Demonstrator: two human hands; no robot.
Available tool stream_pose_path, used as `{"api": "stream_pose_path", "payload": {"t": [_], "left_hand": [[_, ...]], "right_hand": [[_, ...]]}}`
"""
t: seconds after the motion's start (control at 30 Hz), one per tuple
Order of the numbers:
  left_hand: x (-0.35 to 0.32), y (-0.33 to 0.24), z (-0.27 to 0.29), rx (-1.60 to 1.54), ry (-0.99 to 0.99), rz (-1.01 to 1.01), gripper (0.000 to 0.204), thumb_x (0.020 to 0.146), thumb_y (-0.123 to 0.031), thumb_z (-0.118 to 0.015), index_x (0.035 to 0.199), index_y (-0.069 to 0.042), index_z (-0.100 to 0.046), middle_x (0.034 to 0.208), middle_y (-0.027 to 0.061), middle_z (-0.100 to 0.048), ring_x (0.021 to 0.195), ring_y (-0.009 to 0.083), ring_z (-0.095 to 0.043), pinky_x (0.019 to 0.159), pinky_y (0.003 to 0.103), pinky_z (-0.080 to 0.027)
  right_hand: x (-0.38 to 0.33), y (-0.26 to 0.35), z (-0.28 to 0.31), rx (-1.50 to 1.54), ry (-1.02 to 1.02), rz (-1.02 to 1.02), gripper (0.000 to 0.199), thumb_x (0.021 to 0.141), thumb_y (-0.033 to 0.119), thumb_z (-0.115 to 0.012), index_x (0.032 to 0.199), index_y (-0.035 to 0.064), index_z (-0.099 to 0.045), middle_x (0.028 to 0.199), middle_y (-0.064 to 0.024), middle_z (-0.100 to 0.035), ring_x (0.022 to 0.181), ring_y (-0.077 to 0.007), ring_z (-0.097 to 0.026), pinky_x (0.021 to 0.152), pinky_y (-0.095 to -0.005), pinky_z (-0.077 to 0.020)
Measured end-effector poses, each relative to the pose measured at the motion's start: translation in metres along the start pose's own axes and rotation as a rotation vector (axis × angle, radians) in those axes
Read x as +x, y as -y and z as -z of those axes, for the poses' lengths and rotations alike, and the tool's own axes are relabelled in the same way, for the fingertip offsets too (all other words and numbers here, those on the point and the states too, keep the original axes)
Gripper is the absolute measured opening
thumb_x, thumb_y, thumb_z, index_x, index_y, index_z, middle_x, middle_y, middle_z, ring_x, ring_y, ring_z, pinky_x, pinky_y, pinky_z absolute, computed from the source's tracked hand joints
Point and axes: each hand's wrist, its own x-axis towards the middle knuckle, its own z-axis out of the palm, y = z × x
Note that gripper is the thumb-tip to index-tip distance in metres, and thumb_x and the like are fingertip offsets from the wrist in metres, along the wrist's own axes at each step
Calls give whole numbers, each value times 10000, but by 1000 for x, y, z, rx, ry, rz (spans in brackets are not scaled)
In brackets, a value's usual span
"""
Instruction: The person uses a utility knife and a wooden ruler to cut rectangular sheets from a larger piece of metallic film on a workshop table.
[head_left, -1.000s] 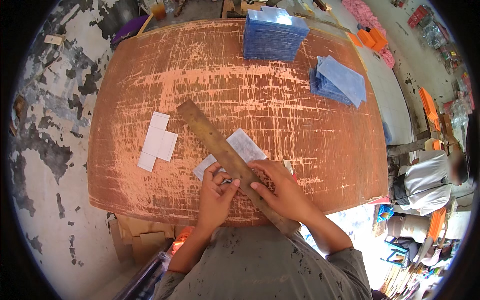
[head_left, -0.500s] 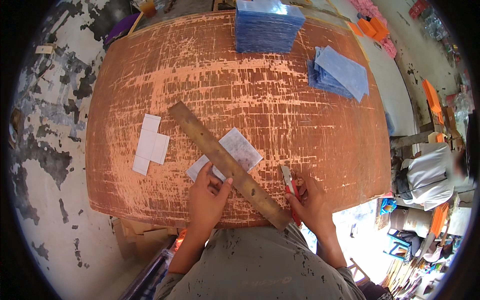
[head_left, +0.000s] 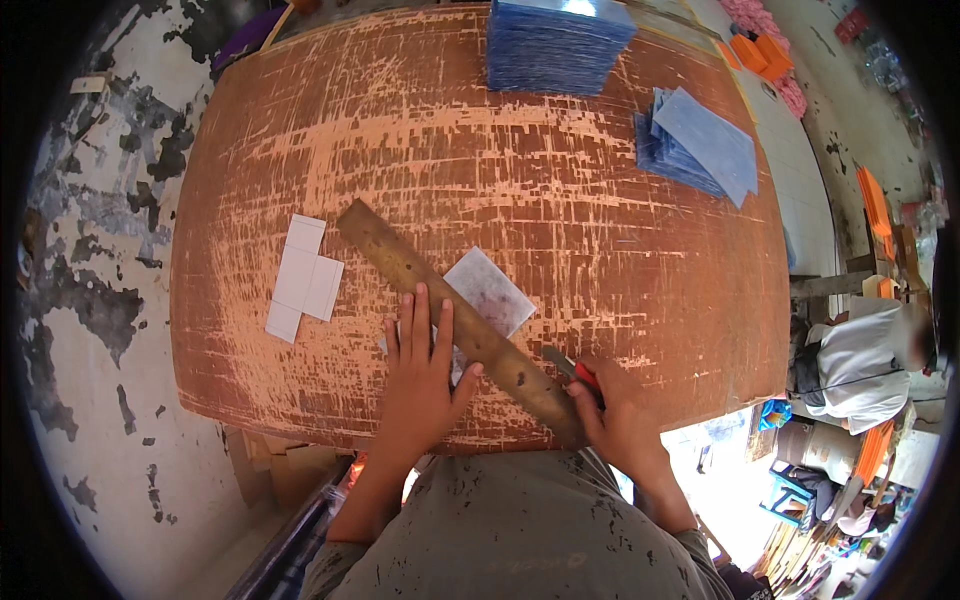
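A long brownish metal straightedge [head_left: 500,358] lies slantwise on the scored table, across a pale grey-white sheet [head_left: 492,290]. My left hand [head_left: 418,385] is spread open, its fingertips pressing on the straightedge and its palm over the lower part of the sheet, which it partly hides. In my right hand [head_left: 618,412] is a red utility knife [head_left: 586,376], gripped with its blade pointing up and left, close to the straightedge's lower right end. Further left lies a white T-shaped card piece [head_left: 304,280] marked with thin lines.
A tall stack of blue sheets [head_left: 556,50] stands at the table's far edge. Several loose blue sheets [head_left: 700,146] lie fanned at the far right. The worn brown tabletop [head_left: 380,110] is covered with cut marks. Beyond it on the right sits a person in white [head_left: 858,360].
My left hand has gone from bent fingers at the straightedge to lying flat across it. My right hand has closed around the knife, whose blade has swung toward the left.
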Motion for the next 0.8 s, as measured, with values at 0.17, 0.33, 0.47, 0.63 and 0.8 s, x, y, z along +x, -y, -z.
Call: {"api": "stream_pose_path", "payload": {"t": [0.17,0.33,0.47,0.63,0.8], "left_hand": [[-10,-17,-9,40,-26,70,871,1082,-452,-624,1713,40,-281,1793,359,-120,1665,559,-111,1322,687,-119],[-4,-24,-6,-20,-93,90,847,1067,-378,-650,1701,54,-291,1770,381,-140,1645,577,-146,1317,686,-144],[3,-23,-12,-30,-143,101,870,1039,-333,-680,1685,89,-278,1760,389,-152,1629,591,-169,1312,682,-170],[4,-20,-18,-21,-134,116,935,1021,-366,-700,1693,98,-244,1779,365,-143,1650,566,-155,1315,679,-164],[7,-20,-17,-29,-99,130,956,1020,-407,-696,1703,85,-243,1796,335,-148,1669,533,-149,1318,678,-149]], "right_hand": [[8,8,-11,24,111,32,507,919,328,-884,1295,56,-677,1151,-187,-708,949,-420,-733,811,-507,-601],[12,14,-9,-121,115,27,563,877,350,-915,1313,86,-676,1222,-135,-615,926,-375,-747,790,-497,-622],[12,8,-12,-147,127,66,577,865,342,-921,1322,91,-674,1233,-126,-621,934,-362,-751,789,-481,-629],[14,3,-15,-77,76,54,574,852,316,-924,1321,94,-680,1269,-98,-637,977,-333,-763,799,-469,-643],[17,-2,-12,-62,68,63,562,849,287,-927,1318,95,-685,1262,-84,-643,971,-321,-766,793,-458,-647]]}}
